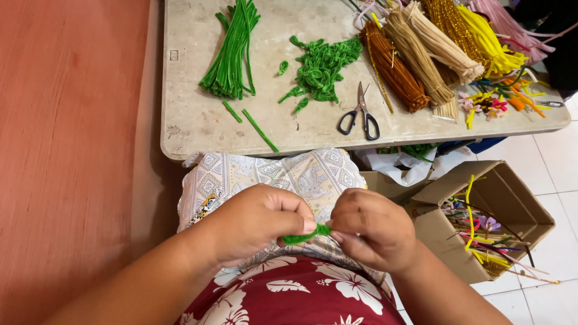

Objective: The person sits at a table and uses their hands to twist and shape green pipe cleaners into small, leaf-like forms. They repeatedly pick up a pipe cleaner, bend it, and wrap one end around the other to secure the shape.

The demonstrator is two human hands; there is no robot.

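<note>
Risk: short green pipe cleaner (pixel 306 235), pinched between left hand (pixel 256 222) and right hand (pixel 370 229) over the lap, below the table's (pixel 192 129) near edge, could slip from fingertips; both hands closed on it.

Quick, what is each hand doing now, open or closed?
Left hand: closed, pinching one end of the green pipe cleaner piece.
Right hand: closed, pinching its other end.

My left hand (pixel 256 222) and right hand (pixel 370 229) meeting over my lap, knuckles up, fingertips pinched together, forearms angled inward
</note>
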